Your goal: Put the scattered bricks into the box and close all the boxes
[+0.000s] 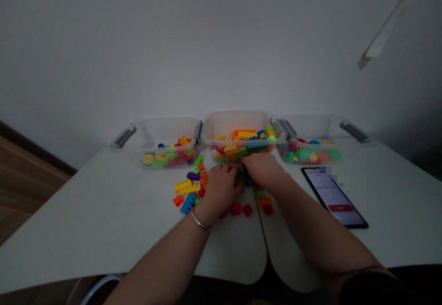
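Bracelet on its wrist, my left hand (223, 189) rests low over the loose toy bricks in the middle of the table. Its fingers curl down and in toward the thumb; what lies under them is dark and mostly hidden. My right hand (261, 169) is bent inward beside it, just in front of the middle bin (209, 135). The right fingertips are hidden behind the hand, near a dark blue-green brick (247, 177). Left of my left hand lie yellow bricks (188, 187), a blue brick (188, 203) and a purple brick (193, 176). Nearer me are red bricks (235, 209).
A left bin (148, 132) and a right bin (336, 135), both clear plastic with grey latches, flank the middle one; all hold colourful toy pieces. A phone (334, 198) with a lit screen lies at the right. The white table (131, 217) has a seam; a wall stands behind.
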A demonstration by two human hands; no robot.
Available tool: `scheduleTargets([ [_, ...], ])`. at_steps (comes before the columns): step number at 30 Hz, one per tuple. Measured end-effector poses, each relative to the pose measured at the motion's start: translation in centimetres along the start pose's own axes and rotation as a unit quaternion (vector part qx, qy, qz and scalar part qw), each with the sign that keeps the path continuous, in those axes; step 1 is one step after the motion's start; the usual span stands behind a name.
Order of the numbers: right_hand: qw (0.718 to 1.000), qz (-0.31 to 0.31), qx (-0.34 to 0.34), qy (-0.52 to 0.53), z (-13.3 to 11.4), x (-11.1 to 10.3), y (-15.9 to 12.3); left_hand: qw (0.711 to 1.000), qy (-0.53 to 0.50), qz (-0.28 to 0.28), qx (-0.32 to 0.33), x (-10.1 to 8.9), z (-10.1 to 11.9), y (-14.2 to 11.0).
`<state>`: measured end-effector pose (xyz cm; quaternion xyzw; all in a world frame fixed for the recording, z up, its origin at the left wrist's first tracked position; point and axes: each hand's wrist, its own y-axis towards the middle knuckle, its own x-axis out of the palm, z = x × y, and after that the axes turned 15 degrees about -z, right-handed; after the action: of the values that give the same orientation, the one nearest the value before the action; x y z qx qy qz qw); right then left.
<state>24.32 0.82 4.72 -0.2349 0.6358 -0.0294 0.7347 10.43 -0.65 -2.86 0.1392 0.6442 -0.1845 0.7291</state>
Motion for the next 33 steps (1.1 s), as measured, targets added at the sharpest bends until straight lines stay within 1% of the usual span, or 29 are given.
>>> scheduleTargets([
  [4,0.999,0.027,-0.022,-0.016,0.4,-0.1,0.1,1.0,-0.002,0.001,-0.002,-0.2,-0.1,-0.1],
  [8,0.995,0.077,-0.049,-0.043,0.9,-0.6,-1.3,1.0,0.001,-0.002,-0.001,-0.3,-0.1,-0.2],
  [10,0.99,0.124,-0.049,-0.034,1.4,-1.1,-2.5,1.0,0.0,-0.003,-0.003,-0.3,-0.1,-0.3],
  [11,0.985,0.162,-0.052,-0.018,1.8,-1.3,-3.0,1.0,-0.001,-0.001,-0.002,-0.3,-0.2,-0.3],
  [13,0.965,0.25,-0.072,0.038,2.8,-1.8,-3.8,1.0,-0.001,0.005,0.001,-0.2,-0.2,-0.3],
  [15,0.933,0.332,-0.092,0.107,4.0,-2.2,-4.0,1.0,-0.001,0.01,0.002,-0.2,-0.2,-0.4],
  [17,0.903,0.391,-0.078,0.158,5.0,-2.4,-3.8,1.0,-0.004,0.009,0.011,-0.2,-0.2,-0.3],
  [18,0.896,0.405,-0.063,0.172,5.3,-2.4,-3.7,1.0,-0.007,0.008,0.014,-0.2,-0.2,-0.3],
  [19,0.894,0.407,-0.047,0.179,5.4,-2.4,-3.5,1.0,-0.011,0.008,0.014,-0.1,-0.2,-0.3],
  [21,0.908,0.378,-0.031,0.179,5.1,-2.3,-3.2,1.0,-0.025,0.011,0.001,-0.1,-0.1,-0.1],
  [23,0.935,0.312,-0.036,0.162,4.3,-2.1,-3.1,0.999,-0.04,0.017,-0.016,0.0,0.0,0.1],
  [25,0.963,0.229,-0.062,0.129,3.3,-1.9,-3.0,0.998,-0.051,0.019,-0.015,0.1,-0.1,0.3],
  [27,0.979,0.161,-0.086,0.09,2.5,-1.6,-2.7,0.998,-0.054,0.019,-0.007,0.1,-0.4,0.5],
  [28,0.983,0.145,-0.088,0.074,2.2,-1.5,-2.6,0.998,-0.054,0.018,-0.004,0.1,-0.5,0.6],
  [30,0.985,0.149,-0.069,0.052,2.0,-1.3,-2.2,0.999,-0.051,0.013,0.006,0.0,-0.7,0.7],
  [33,0.982,0.181,-0.031,0.045,2.2,-1.3,-1.9,0.999,-0.047,0.011,0.021,-0.1,-0.9,0.7],
])
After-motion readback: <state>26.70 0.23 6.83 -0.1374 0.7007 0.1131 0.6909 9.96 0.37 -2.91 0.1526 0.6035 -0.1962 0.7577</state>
